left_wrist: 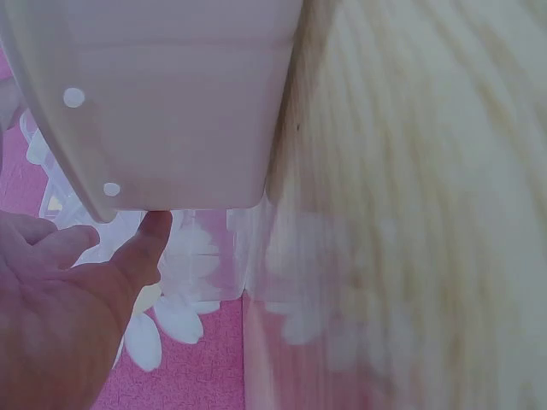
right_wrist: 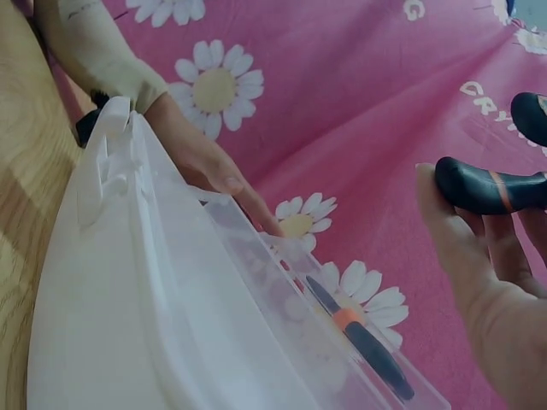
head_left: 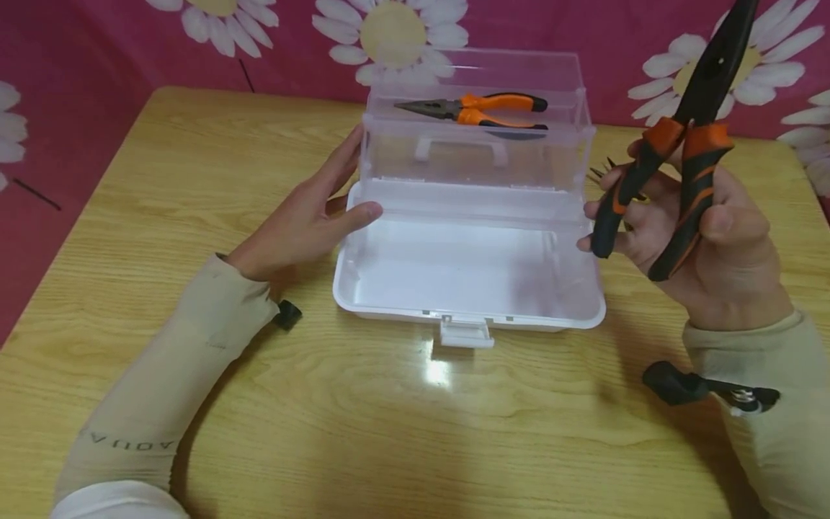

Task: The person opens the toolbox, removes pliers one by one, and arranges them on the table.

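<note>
A toolbox with a white base and a raised clear lid stands in the head view's middle. Orange-handled needle-nose pliers lie in its clear upper part. My left hand rests at the toolbox's left side, thumb at the rim, other fingers straight and partly hidden behind the lid. To the right of the toolbox, my right hand holds long-nose pliers by their black-and-orange handles, jaws upward. In the right wrist view, the held pliers' handle end lies across the fingers.
A white latch juts from the toolbox's front edge over the wooden table. Dark pointed tips show behind the right hand. A pink daisy-print cloth hangs behind the table. Dark straps hang at the sleeves.
</note>
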The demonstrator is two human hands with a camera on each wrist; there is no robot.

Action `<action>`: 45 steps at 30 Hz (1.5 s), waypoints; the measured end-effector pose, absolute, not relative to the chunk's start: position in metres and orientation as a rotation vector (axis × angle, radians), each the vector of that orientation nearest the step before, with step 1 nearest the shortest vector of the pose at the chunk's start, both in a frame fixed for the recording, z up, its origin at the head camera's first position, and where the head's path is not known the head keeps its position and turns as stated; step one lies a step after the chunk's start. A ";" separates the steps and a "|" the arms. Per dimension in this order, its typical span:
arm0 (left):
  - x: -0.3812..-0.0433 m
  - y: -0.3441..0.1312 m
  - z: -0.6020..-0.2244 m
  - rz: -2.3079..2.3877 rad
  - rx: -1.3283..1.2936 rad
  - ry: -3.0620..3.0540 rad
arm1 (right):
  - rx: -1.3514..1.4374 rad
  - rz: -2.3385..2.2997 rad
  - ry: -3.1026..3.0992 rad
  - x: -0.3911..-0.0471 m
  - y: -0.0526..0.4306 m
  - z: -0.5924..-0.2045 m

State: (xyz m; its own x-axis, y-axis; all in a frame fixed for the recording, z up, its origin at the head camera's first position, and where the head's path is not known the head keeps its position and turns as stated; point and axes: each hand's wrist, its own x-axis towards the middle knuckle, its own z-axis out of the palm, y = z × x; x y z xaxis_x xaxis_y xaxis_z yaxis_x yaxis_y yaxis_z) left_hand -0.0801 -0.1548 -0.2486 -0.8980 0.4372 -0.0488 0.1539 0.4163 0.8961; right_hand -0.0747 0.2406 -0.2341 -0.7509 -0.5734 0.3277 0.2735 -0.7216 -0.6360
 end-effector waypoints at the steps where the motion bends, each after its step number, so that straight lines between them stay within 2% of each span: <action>1: -0.080 -0.155 -0.248 1.471 0.513 2.399 | -0.715 -2.441 0.776 -0.074 0.242 -0.235; 22: -0.082 -0.154 -0.249 1.477 0.537 2.402 | -0.665 -2.469 0.923 -0.082 0.259 -0.233; 45: -0.083 -0.153 -0.251 1.513 0.566 2.387 | -0.762 -2.405 1.022 -0.093 0.280 -0.225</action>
